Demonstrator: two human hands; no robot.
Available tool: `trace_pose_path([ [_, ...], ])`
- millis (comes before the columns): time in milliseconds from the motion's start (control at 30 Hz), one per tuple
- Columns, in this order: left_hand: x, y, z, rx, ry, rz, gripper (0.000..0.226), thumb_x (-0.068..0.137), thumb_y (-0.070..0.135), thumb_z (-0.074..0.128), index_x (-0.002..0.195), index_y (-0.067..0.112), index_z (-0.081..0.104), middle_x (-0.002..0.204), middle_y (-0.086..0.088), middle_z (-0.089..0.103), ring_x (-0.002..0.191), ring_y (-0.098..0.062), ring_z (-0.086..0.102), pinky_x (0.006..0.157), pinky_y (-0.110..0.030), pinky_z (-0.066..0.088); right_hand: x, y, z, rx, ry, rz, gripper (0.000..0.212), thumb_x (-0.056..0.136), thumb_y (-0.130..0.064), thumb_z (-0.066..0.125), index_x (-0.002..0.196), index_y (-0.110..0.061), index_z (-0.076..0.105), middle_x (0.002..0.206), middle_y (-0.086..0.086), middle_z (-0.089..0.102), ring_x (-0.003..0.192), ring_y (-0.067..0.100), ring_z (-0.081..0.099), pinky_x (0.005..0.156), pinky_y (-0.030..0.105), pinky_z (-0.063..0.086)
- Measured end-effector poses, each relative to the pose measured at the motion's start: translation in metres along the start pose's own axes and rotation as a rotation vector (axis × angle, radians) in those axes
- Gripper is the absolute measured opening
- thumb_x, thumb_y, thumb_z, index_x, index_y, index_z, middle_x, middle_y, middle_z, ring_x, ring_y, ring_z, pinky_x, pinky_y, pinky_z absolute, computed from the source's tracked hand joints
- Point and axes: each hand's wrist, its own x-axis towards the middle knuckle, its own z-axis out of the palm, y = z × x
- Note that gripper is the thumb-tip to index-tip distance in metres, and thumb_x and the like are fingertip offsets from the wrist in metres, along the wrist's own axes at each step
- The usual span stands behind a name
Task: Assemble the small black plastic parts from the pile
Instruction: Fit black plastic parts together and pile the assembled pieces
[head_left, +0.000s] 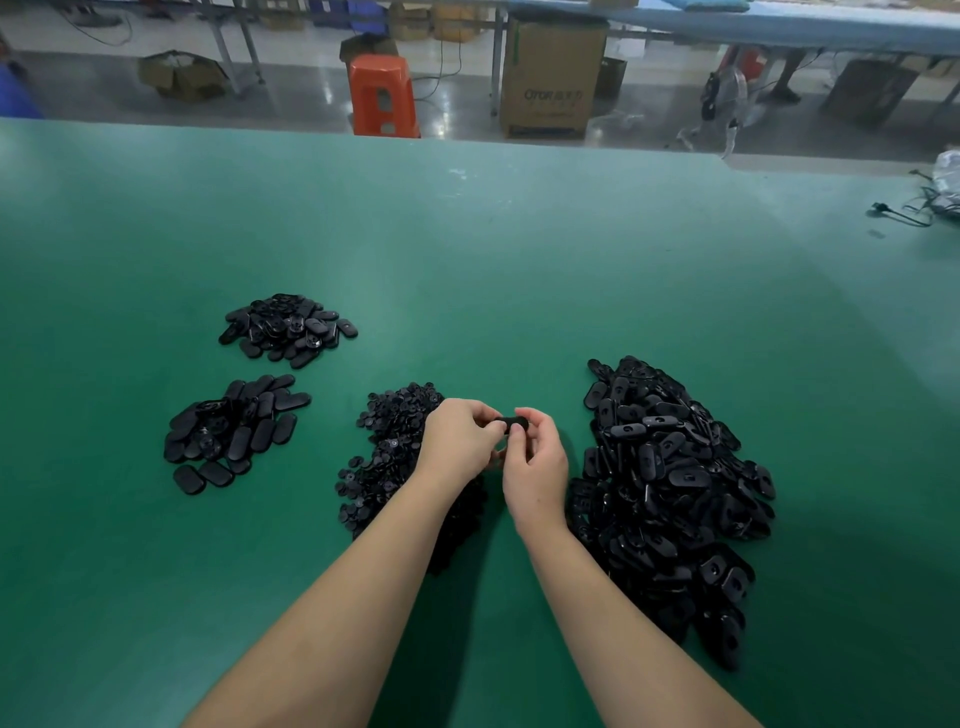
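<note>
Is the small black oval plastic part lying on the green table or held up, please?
Held up: both the left hand and right hand pinch the black oval part above the table.

I see both forearms reaching forward, converging, wrists nearly level. Left hand (460, 439) has fingers curled, fingertips pinching a small part (511, 422). Right hand (535, 457) just beside it, thumb and forefinger pinching the same part from the other end.
</note>
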Motion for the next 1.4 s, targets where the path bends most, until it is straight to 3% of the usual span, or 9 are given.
trace_pose_path([
  [233,-0.002,0.000,-0.001,-0.009,0.002,-0.042,0.010,0.088,0.012,0.069,0.079,0.016,0.072,0.058,0.003,0.069,0.043,-0.007,0.064,0.049,-0.015,0.051,0.000,0.003,0.001,-0.022,-0.008,-0.008,0.015,0.100,-0.015,0.054,0.106,-0.027,0.061,0.094,-0.003,0.069,0.086,0.017,0.065,0.076,0.030,0.052],
  [567,-0.001,0.002,0.004,0.047,0.023,-0.038,0.007,0.084,0.017,0.071,0.077,0.013,0.071,0.067,-0.003,0.073,0.063,-0.019,0.072,0.068,-0.032,0.061,0.002,0.003,0.000,-0.034,-0.009,0.005,0.014,0.101,-0.015,0.053,0.109,-0.022,0.061,0.099,-0.003,0.068,0.091,0.015,0.064,0.081,0.035,0.054],
  [733,-0.002,0.004,0.007,0.093,0.058,-0.015,0.010,0.084,0.023,0.072,0.078,0.015,0.070,0.071,0.002,0.070,0.067,-0.013,0.063,0.062,-0.023,0.045,0.001,0.003,-0.001,-0.040,-0.002,0.002,0.014,0.100,-0.015,0.054,0.111,-0.020,0.061,0.097,-0.004,0.067,0.090,0.016,0.064,0.081,0.035,0.053],
  [833,-0.003,0.003,0.008,0.094,0.063,0.000,0.008,0.086,0.021,0.071,0.083,0.014,0.073,0.076,0.001,0.072,0.071,-0.014,0.064,0.064,-0.023,0.044,0.002,0.003,-0.001,-0.033,0.003,0.000,0.012,0.100,-0.016,0.055,0.110,-0.020,0.061,0.096,-0.005,0.067,0.089,0.015,0.064,0.080,0.036,0.053],
  [967,-0.003,-0.001,0.002,0.086,0.026,0.034,0.010,0.090,0.016,0.066,0.086,0.013,0.074,0.072,0.001,0.073,0.066,-0.014,0.070,0.066,-0.023,0.054,0.001,0.003,0.000,-0.024,0.003,-0.011,0.008,0.099,-0.020,0.058,0.106,-0.024,0.059,0.092,-0.005,0.065,0.086,0.015,0.063,0.076,0.035,0.053],
  [1100,-0.003,-0.003,-0.002,0.085,0.004,0.065,0.014,0.094,0.012,0.061,0.089,0.014,0.074,0.062,0.006,0.068,0.046,-0.004,0.065,0.056,-0.015,0.054,0.000,0.004,0.000,-0.020,-0.003,-0.023,0.005,0.100,-0.022,0.059,0.103,-0.026,0.058,0.090,-0.006,0.065,0.083,0.014,0.062,0.073,0.030,0.050],
  [1167,-0.004,-0.004,-0.003,0.087,0.001,0.070,0.015,0.094,0.012,0.060,0.091,0.014,0.074,0.062,0.006,0.068,0.045,-0.005,0.065,0.061,-0.021,0.058,0.000,0.004,0.000,-0.032,-0.012,-0.031,0.005,0.100,-0.020,0.059,0.102,-0.025,0.057,0.091,-0.006,0.065,0.084,0.012,0.062,0.072,0.028,0.049],
  [1333,-0.004,-0.006,-0.004,0.103,-0.001,0.071,0.014,0.094,0.013,0.060,0.090,0.015,0.073,0.057,0.003,0.067,0.041,-0.005,0.061,0.054,-0.015,0.053,0.000,0.004,-0.001,-0.057,-0.042,-0.045,0.003,0.100,-0.019,0.058,0.102,-0.021,0.058,0.093,-0.005,0.067,0.086,0.014,0.063,0.076,0.031,0.052],
  [1400,-0.004,-0.007,-0.003,0.106,0.006,0.079,0.012,0.093,0.015,0.062,0.092,0.014,0.073,0.058,0.004,0.067,0.041,-0.007,0.061,0.058,-0.019,0.055,0.001,0.003,-0.001,-0.059,-0.047,-0.055,0.005,0.100,-0.017,0.057,0.102,-0.021,0.059,0.095,-0.004,0.067,0.088,0.015,0.063,0.078,0.032,0.051],
])
